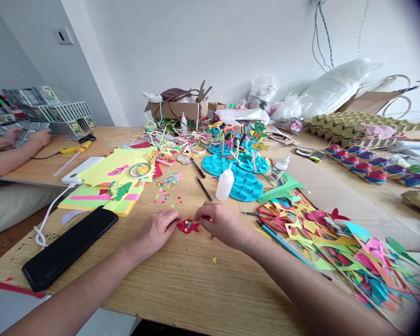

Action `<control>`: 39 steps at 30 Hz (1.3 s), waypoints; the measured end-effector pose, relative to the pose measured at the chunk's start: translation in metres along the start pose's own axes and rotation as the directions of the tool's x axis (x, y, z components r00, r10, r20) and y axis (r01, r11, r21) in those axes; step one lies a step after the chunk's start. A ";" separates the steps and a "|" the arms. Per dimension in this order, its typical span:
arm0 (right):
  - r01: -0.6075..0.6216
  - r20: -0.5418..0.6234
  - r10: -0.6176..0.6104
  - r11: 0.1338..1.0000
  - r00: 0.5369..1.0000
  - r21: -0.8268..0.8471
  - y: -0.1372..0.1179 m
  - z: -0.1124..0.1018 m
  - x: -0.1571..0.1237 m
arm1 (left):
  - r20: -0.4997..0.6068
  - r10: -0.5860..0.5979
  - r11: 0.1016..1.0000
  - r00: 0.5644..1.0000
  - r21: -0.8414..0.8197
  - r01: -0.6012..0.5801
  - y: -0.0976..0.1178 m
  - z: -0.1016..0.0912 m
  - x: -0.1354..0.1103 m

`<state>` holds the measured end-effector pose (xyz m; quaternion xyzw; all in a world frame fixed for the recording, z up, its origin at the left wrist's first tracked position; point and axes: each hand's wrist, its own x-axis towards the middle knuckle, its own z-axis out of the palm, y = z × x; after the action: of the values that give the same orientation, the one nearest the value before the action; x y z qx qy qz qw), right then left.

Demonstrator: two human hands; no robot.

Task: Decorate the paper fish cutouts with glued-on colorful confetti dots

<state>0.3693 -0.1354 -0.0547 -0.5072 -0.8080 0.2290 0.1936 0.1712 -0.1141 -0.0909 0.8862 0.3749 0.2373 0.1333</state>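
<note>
A small red paper fish (188,226) with coloured dots on its body is between my two hands over the tabletop. My left hand (157,232) is closed, its fingertips pinching the fish at the head end. At the tail end, my right hand (226,225) has its fingers curled and pressed together; a bit of red shows under them, but what they hold is hidden. A white glue bottle (225,185) stands just beyond my right hand. Two black pens (203,188) lie near it, beside scattered paper dots (170,180).
Paper sheets (101,173) with cut-out fish lie left, near a black phone (70,245). Blue cardboard bases (243,186) stand beyond the bottle. Paper scraps (336,240) and scissors (254,213) are at right. A co-worker's hands (38,138) hold cards far left.
</note>
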 end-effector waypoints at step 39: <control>0.028 0.076 -0.028 1.000 0.997 0.008 0.011 0.024 0.019 | -0.026 0.023 1.000 0.999 -0.021 -0.023 -0.004 0.004 -0.002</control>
<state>0.3566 -0.1185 -0.0793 -0.4861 -0.8210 0.2482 0.1678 0.1692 -0.1130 -0.0965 0.8859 0.3638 0.2540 0.1351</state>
